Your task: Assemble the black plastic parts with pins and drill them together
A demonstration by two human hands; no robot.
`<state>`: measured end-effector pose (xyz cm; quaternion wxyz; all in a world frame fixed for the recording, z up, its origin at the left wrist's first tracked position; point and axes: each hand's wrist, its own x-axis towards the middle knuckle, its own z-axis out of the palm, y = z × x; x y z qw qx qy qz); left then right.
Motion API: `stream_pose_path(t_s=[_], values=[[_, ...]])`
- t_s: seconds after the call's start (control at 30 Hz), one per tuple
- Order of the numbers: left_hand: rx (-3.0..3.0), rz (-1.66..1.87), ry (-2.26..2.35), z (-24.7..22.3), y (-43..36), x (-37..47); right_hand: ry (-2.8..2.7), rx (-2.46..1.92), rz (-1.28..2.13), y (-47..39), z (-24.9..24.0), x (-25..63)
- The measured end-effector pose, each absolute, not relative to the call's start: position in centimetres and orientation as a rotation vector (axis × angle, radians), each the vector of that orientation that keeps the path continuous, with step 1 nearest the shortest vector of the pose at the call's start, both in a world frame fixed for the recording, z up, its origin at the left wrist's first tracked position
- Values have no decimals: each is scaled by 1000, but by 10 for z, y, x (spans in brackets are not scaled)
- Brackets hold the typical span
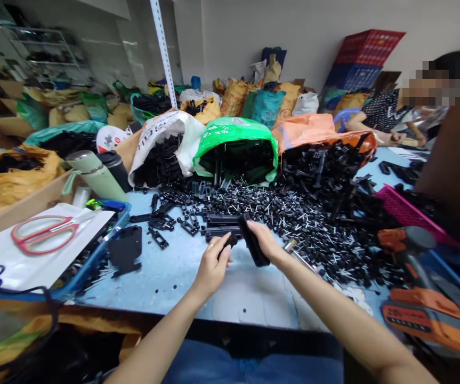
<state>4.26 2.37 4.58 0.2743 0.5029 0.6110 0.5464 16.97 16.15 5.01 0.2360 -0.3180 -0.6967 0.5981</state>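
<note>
Handling was apparently underway: a black bar (256,250) was gripped by the right hand (265,242), a knob (233,241) pinched by the left hand (212,260); steadiness seemed needed next.

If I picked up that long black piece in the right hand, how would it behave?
The black piece would probably feel stiff: its edges look straight, with no sag in the right hand. Its long, flattish shape makes rolling unlikely. The sheen on its surface suggests it might be slightly slippery.
</note>
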Motion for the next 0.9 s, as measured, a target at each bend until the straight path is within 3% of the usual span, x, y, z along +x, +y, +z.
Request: stream_pose_path(t_s=[0.17, 0.37, 0.57, 0.77, 0.9], values=[[1416, 1459, 1691, 52, 32, 71, -1673, -811, 1826, 112, 44, 207], [1556, 1329, 1789, 55, 20, 86, -2200, -612, 1433, 122, 48, 234], [1411, 1816, 1922, 52, 21, 113, -1942, -657, 1311, 89, 47, 213], [1663, 1790, 1782, 58, 25, 100, -1934, -623, 1154, 72, 49, 208], [1534, 1752, 1874, 42, 26, 101, -2007, -697, 1061, 73, 42, 204]])
